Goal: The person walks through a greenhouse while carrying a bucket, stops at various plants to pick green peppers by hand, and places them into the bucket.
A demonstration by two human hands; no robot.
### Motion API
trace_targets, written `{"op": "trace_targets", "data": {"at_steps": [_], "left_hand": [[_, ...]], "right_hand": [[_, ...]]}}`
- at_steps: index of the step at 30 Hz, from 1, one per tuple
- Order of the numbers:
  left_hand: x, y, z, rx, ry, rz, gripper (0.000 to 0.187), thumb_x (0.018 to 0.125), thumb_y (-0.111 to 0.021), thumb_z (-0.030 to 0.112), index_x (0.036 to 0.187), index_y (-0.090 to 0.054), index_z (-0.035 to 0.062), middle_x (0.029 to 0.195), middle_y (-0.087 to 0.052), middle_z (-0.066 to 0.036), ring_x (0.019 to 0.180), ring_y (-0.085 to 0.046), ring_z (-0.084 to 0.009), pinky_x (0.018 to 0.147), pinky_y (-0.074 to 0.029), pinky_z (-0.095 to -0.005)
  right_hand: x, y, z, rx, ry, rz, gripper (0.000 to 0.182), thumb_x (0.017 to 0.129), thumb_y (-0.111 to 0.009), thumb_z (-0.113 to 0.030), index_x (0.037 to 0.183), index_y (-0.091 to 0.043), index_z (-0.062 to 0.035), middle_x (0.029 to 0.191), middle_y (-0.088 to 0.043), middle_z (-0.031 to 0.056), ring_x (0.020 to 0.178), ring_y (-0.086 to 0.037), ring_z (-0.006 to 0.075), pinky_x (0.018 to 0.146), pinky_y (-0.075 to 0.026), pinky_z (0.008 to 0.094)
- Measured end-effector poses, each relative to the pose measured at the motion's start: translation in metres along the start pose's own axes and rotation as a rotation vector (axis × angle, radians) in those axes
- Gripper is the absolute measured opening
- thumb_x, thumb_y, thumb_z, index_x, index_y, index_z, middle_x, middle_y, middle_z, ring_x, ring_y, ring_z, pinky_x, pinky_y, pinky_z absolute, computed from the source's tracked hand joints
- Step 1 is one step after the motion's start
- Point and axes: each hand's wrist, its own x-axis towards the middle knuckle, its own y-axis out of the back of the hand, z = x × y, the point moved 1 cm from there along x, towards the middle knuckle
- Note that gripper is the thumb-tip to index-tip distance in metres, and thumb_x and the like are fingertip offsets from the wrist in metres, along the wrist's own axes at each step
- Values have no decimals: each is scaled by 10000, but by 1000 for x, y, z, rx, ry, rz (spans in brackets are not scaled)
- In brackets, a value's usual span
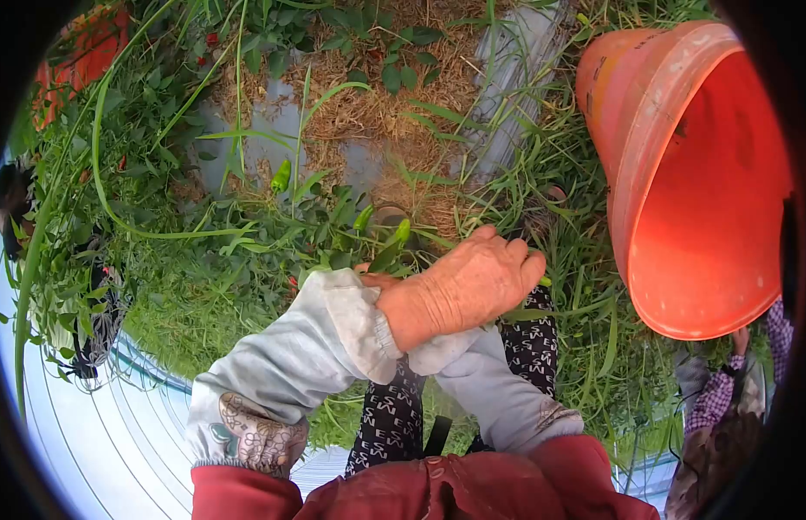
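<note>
My forearms cross in front of my body. My left hand (472, 282) reaches to the right over the other wrist, its fingers curled closed. A green pepper tip (545, 282) pokes out at its outer edge; the rest is hidden in the hand. Beneath the left wrist, my right hand (378, 278) shows only as a small patch of skin among leaves, its fingers hidden. Just above it, green peppers (403, 231) (363, 217) hang on the plant. Another green pepper (281, 176) is farther up and left.
A large orange bucket (628, 130) lies tilted at the right, its mouth facing down and right. Grass, straw (359, 121) and grey sheeting (517, 78) cover the ground. Another person's checked sleeve (710, 400) shows lower right. Something orange (82, 61) is upper left.
</note>
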Motion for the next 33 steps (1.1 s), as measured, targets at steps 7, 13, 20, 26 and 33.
{"op": "trace_targets", "data": {"at_steps": [7, 13, 20, 26, 33], "left_hand": [[-36, 29, -70, -65, 555, 289, 207, 766, -603, 192, 834, -507, 20, 782, -564, -157, 767, -556, -357, 649, -443, -429], [-92, 52, -165, 488, 1014, -392, 212, 746, -564, 69, 949, -589, 14, 979, -614, -154, 922, -600, -290, 781, -477, -411], [-163, 52, -192, 202, 796, -426, 361, 802, -562, 150, 1134, -510, 20, 951, -612, -141, 855, -614, -258, 758, -483, -366], [-157, 73, -135, -864, 870, 358, 390, 871, -527, 100, 1248, -435, 64, 819, -503, -6, 749, -517, -102, 709, -458, -262], [-150, 93, -76, -655, 683, 634, 399, 880, -526, 91, 1267, -431, 92, 872, -508, -8, 784, -524, -106, 732, -444, -252]], "right_hand": [[-5, 26, -54, -425, -69, 66, 350, 697, -674, -242, 985, -583, -64, 908, -588, 155, 866, -569, 327, 745, -467, 385], [-2, 27, -70, -375, -169, 10, 313, 694, -687, -226, 934, -610, -40, 1038, -581, 196, 1038, -546, 305, 832, -451, 353], [-5, 25, -58, -378, -71, 88, 255, 716, -683, -90, 946, -601, -17, 1027, -589, 152, 1015, -551, 272, 850, -440, 340], [-9, 36, -48, 190, -134, 212, 223, 775, -658, -91, 984, -595, -44, 895, -591, 37, 761, -555, 118, 643, -467, 265], [-19, 62, -64, 511, -300, 294, 238, 798, -641, -120, 1016, -589, -38, 907, -612, 26, 738, -568, 95, 543, -498, 229]]}}
